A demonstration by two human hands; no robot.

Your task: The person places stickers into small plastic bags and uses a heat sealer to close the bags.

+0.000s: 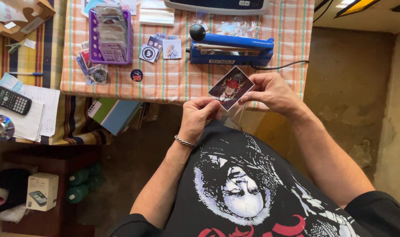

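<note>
Table: long table under an orange-and-white checked cloth [178,83], the landmark for the rest.
Sealer: blue bar-shaped heat sealer with a black knob [230,49], on the table's near right part, its black cable [281,66] running off right.
Basket: purple plastic basket packed with sleeved cards [111,37], on the table, well left of the sealer.
Loose stickers: small square and round printed stickers [160,47], on the cloth between basket and sealer.
Calculator: black calculator [10,100], on papers left of the table.
Left hand: left hand [199,119], just below the table's near edge, fingers pinched on the sticker's lower corner and on a clear plastic sleeve [235,117].
Right hand: right hand [270,91], over the table's near edge, thumb and fingers gripping the sticker's right corner.
Sticker: dark diamond-held picture sticker with a red-hatted figure [231,87], held tilted between both hands at the table's near edge, in front of the sealer; nothing covers it.
</note>
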